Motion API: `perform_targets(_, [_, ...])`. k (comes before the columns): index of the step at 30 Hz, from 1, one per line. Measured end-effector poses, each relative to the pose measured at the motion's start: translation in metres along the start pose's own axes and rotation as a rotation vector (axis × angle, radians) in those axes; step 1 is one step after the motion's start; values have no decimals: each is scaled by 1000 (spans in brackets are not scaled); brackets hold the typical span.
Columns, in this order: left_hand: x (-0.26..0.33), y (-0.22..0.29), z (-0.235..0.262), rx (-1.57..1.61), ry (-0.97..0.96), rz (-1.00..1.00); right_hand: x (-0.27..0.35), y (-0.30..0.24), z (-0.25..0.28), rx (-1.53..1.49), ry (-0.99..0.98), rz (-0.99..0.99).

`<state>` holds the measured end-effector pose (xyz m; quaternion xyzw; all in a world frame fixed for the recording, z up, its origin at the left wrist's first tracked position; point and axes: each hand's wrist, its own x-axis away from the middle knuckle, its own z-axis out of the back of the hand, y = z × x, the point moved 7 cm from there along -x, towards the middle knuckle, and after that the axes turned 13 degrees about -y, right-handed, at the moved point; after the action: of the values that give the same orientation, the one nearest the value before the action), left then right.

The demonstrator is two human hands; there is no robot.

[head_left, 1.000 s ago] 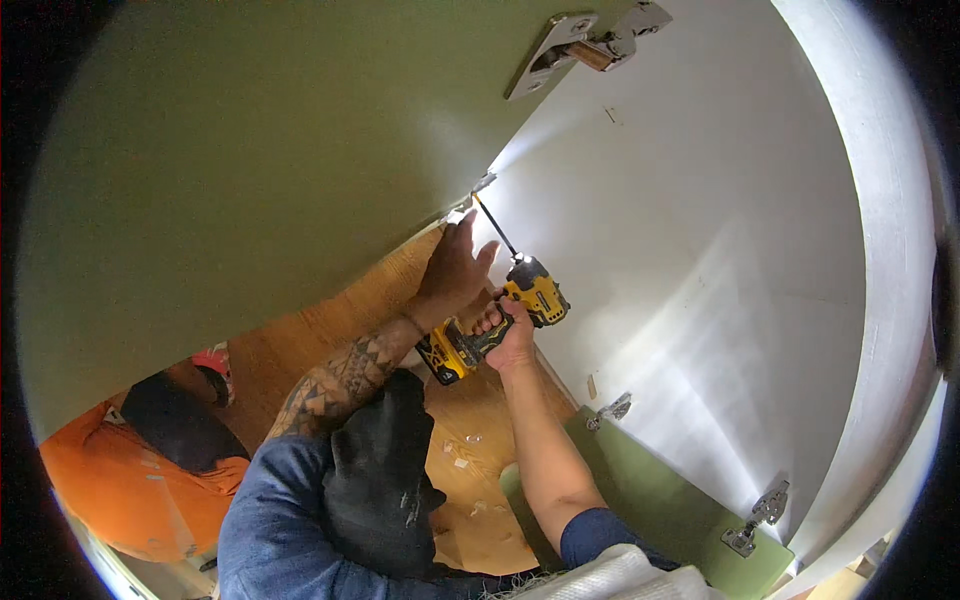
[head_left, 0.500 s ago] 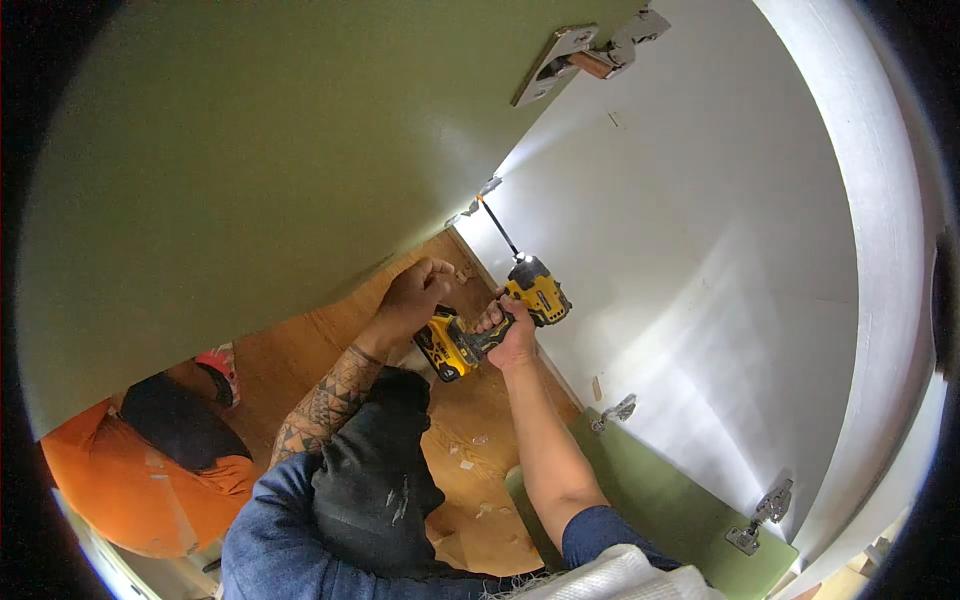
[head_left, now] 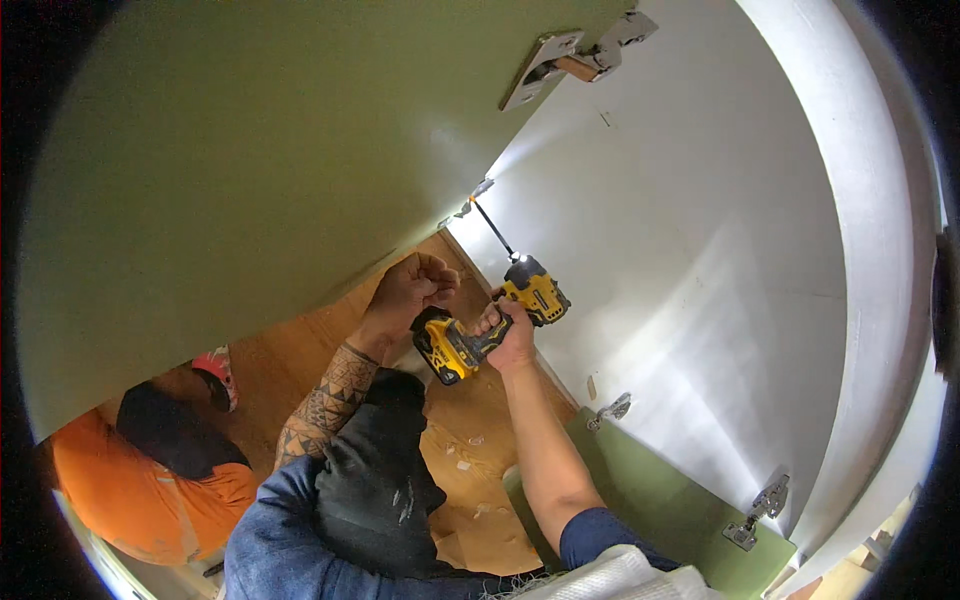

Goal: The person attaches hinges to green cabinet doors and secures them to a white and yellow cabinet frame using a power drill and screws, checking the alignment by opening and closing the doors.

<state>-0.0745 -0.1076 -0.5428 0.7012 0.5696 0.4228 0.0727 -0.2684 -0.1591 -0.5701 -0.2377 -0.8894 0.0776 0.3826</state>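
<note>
My right hand [head_left: 512,338] is wrapped round the grip of a yellow-and-black cordless impact driver [head_left: 537,292], its battery towards the left. The driver's lamp is lit. From its nose a long thin bit [head_left: 491,226] reaches up to a metal hinge [head_left: 468,206] at the lower part of the green door panel [head_left: 250,150], against the white cabinet side [head_left: 700,200]. My left hand [head_left: 410,292] hovers just left of the driver, below the panel's edge, fingers curled together. What those fingers hold, if anything, is hidden.
Another opened hinge [head_left: 575,62] sits higher on the panel. A lower green door [head_left: 660,490] carries two hinges, one of them [head_left: 758,512] near its right end. Brown boarding [head_left: 480,480] lies beneath my arms. Orange fabric [head_left: 150,490] with a black patch is at lower left.
The fingers of my left hand have curled in more. The driver keeps its place with the bit at the hinge. The whole view has shifted slightly.
</note>
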Motion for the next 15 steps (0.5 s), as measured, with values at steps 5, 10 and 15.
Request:
perform_targets(5, [11,41,-18,-83,-57,-125,36,-12,-24,70,-30,36])
perform_targets(10, [38,66,-47,-160,-79,-208,86,-23,-51,-47,-194,100])
perform_targets(15, [53,100,-88,-258,-44,-104,110,-39,-62,-110,-261,217])
